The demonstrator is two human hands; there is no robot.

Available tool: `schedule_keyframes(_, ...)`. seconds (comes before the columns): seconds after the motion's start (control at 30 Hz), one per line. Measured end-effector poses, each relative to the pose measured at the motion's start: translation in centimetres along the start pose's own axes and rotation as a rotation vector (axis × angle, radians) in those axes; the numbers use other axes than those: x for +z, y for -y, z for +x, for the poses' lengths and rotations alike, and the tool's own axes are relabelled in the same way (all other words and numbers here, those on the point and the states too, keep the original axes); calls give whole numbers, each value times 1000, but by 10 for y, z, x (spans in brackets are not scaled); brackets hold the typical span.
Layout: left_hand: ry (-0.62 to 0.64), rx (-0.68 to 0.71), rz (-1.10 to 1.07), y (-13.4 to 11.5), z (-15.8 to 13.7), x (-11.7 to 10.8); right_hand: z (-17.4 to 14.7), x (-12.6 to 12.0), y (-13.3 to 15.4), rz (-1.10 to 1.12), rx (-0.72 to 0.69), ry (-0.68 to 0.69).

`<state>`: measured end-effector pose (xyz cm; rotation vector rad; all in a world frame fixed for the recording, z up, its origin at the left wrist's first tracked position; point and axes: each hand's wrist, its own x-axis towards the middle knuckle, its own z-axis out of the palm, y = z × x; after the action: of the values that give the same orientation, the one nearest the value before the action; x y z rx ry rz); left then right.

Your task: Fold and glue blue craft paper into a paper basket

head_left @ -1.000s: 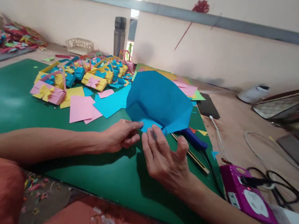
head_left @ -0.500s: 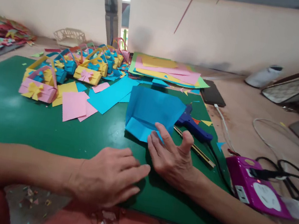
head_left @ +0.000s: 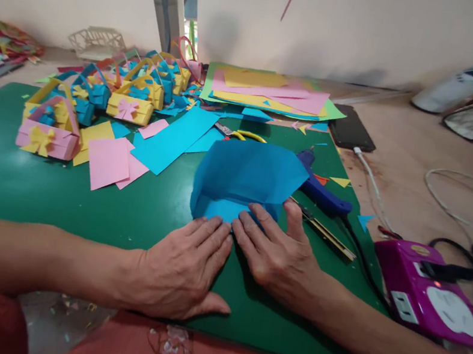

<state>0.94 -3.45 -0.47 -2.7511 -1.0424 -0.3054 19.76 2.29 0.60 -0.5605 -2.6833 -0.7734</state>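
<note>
A creased sheet of blue paper (head_left: pixel 251 170) stands partly folded on the green mat, its back panel raised and its near flap lying low. My left hand (head_left: pixel 186 266) rests its fingertips on the near edge of that flap, fingers stretched out and thumb spread toward me. Beside it, my right hand (head_left: pixel 273 251) lays its extended fingers on the flap's right part, with its thumb up near the right side of the paper. Both hands press from above and neither wraps round the sheet. The fingertips cover some of the near edge.
Small paper baskets with bows (head_left: pixel 48 141) stand at the left behind loose pink cards (head_left: pixel 108 163). Yellow-handled scissors (head_left: pixel 248 136), a blue glue gun (head_left: pixel 323 192) and a cutter knife (head_left: pixel 331 236) lie around the blue paper. A purple power socket box (head_left: pixel 431 291) with cables sits at right.
My left hand has moved forward and up from the mat onto the near flap, its fingers straightening. My right hand stays on the paper, and the view has tilted down slightly.
</note>
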Motion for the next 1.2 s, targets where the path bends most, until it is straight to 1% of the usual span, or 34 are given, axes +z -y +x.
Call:
schedule_keyframes(0.1,31,8,1,0,2,-2,-3,-5,5,-10,53,91)
schedule_keyframes(0.17,42,8,-7,1,3,-3,-7,-9,9,-27,75,118)
schedule_keyframes(0.27,72,3,-25,2,5,-3,-14,-16,14,-52,81,82)
schedule_keyframes(0.4,126,8,-45,2,5,-3,-19,-24,17,2,11,-6)
schedule_keyframes(0.47,142,10,-53,2,5,-4,-19,-25,17,54,-3,6)
schedule_keyframes(0.6,142,12,-61,2,5,-4,-18,-22,18,151,56,77)
schedule_keyframes(0.7,138,29,-73,2,5,-3,-17,-21,21,177,57,123)
schedule_keyframes(0.8,124,46,-75,2,5,-2,-17,-22,24,129,65,155)
schedule_keyframes(0.97,132,57,-77,3,6,-4,-17,-24,29,-15,97,184)
schedule_keyframes(1.1,143,67,-82,4,7,-5,-17,-26,33,-61,137,176)
schedule_keyframes(1.2,145,75,-79,4,7,-5,-18,-28,35,-71,137,157)
